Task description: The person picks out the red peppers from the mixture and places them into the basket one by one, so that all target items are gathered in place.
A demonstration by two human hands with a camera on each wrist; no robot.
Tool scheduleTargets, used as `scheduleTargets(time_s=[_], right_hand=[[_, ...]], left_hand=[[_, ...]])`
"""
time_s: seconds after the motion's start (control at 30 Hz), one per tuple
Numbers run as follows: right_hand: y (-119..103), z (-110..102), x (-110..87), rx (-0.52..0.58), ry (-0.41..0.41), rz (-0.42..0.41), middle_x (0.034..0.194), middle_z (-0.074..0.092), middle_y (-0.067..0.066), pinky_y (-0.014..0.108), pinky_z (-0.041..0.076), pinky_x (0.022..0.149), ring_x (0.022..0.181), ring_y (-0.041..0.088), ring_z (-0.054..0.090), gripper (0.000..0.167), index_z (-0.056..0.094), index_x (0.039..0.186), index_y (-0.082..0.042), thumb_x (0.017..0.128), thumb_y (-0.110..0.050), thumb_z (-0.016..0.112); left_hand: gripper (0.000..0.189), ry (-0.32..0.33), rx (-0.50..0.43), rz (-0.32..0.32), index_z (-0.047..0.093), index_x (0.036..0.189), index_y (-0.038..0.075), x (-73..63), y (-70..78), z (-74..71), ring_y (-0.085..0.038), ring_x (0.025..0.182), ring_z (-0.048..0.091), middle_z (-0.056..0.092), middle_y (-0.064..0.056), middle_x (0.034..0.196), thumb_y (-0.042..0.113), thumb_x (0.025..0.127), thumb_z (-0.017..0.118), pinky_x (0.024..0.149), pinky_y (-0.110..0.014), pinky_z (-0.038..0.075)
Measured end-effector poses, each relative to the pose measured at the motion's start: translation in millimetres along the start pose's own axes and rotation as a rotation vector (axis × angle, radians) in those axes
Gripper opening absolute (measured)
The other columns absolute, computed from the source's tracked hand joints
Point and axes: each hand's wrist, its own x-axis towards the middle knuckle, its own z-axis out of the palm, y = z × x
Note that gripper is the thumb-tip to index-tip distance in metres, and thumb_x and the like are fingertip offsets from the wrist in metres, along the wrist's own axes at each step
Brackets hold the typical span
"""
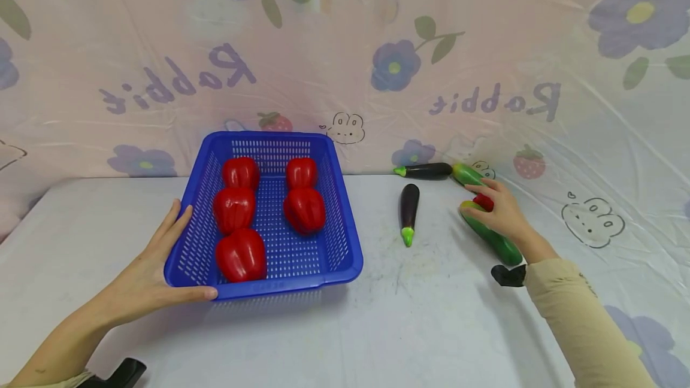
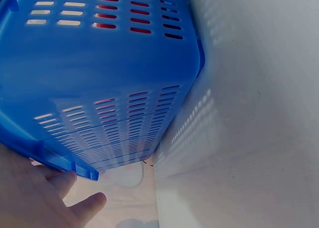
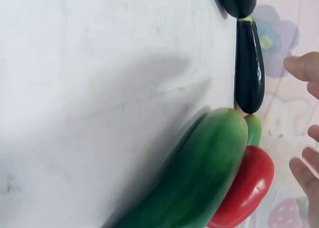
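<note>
A blue plastic basket (image 1: 293, 268) holds several red bell peppers (image 1: 241, 255) in two columns. My left hand (image 1: 153, 262) touches its near left corner, thumb along the front rim and straight fingers against the left side. In the left wrist view, the fingers (image 2: 89, 206) lie outside the basket wall. My right hand (image 1: 502, 211) hovers with parted fingers over a red bell pepper (image 3: 247, 185), which lies beside a green cucumber (image 3: 187, 178). Behind that pepper lies a second cucumber (image 1: 466, 176), partly hidden by the hand. The right wrist view shows a gap between fingers and pepper.
One dark eggplant (image 1: 426, 171) lies along the back edge of the white table (image 1: 409, 328), its end near the second cucumber. Another eggplant (image 1: 409, 211) lies closer to the basket. A printed curtain (image 1: 323, 64) hangs behind the table.
</note>
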Motion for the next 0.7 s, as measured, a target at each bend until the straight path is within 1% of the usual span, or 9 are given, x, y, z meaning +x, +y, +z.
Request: scheduleTargets(time_s=[0.1,0.23,0.33,0.47,0.6,0.7], right_hand=[[7.6,0.2,-0.5,-0.007,0.007,0.011,0.143,0.028,0.038,0.074,0.024,0.101,0.129,0.058,0.027,0.053,0.054,0.128,0.006,0.083,-0.016,0.073],[16.3,0.0,-2.4,0.001,0.007,0.052,0.145,0.025,0.037,0.075,0.023,0.101,0.130,0.058,0.025,0.055,0.052,0.130,0.005,0.085,-0.020,0.071],[20.2,-0.5,-2.8,-0.001,0.017,0.085,0.146,0.024,0.035,0.074,0.026,0.101,0.130,0.058,0.025,0.056,0.051,0.131,0.004,0.086,-0.022,0.070],[23.8,-0.7,-2.8,-0.022,0.018,0.129,0.147,0.021,0.036,0.074,0.032,0.098,0.129,0.059,0.026,0.059,0.046,0.137,0.002,0.088,-0.025,0.067],[27.1,-0.9,-4.7,-0.031,-0.001,0.185,0.149,0.014,0.037,0.075,0.033,0.095,0.129,0.061,0.022,0.064,0.038,0.143,0.000,0.090,-0.027,0.064],[29.5,-1.0,-6.7,-0.031,-0.009,0.228,0.149,0.011,0.037,0.076,0.032,0.094,0.130,0.061,0.020,0.067,0.035,0.145,-0.001,0.091,-0.028,0.063]], left_hand=[[0.124,0.000,-0.001,0.002,-0.004,0.155,0.023,-0.3,0.1,0.0,-0.057,0.140,0.000,-0.016,-0.010,0.161,0.034,0.067,0.082,0.084,-0.082,0.027],[0.124,-0.001,-0.003,0.004,-0.003,0.155,0.023,-0.3,0.7,-0.1,-0.057,0.140,0.001,-0.016,-0.010,0.161,0.034,0.067,0.082,0.084,-0.082,0.027],[0.124,-0.001,0.000,0.003,-0.004,0.155,0.023,-0.6,1.0,-0.4,-0.057,0.140,0.001,-0.016,-0.010,0.161,0.034,0.067,0.082,0.084,-0.082,0.028],[0.124,0.000,0.000,0.003,-0.004,0.155,0.023,-0.7,1.2,-0.9,-0.057,0.140,0.001,-0.017,-0.010,0.161,0.034,0.067,0.083,0.084,-0.082,0.028],[0.124,-0.001,-0.001,0.002,-0.004,0.155,0.023,-0.3,1.5,-0.8,-0.057,0.140,0.002,-0.016,-0.010,0.161,0.034,0.067,0.083,0.085,-0.082,0.028],[0.124,-0.001,0.001,0.002,-0.004,0.155,0.023,-0.2,1.7,-0.5,-0.057,0.140,0.003,-0.016,-0.010,0.161,0.035,0.067,0.083,0.084,-0.081,0.029]])
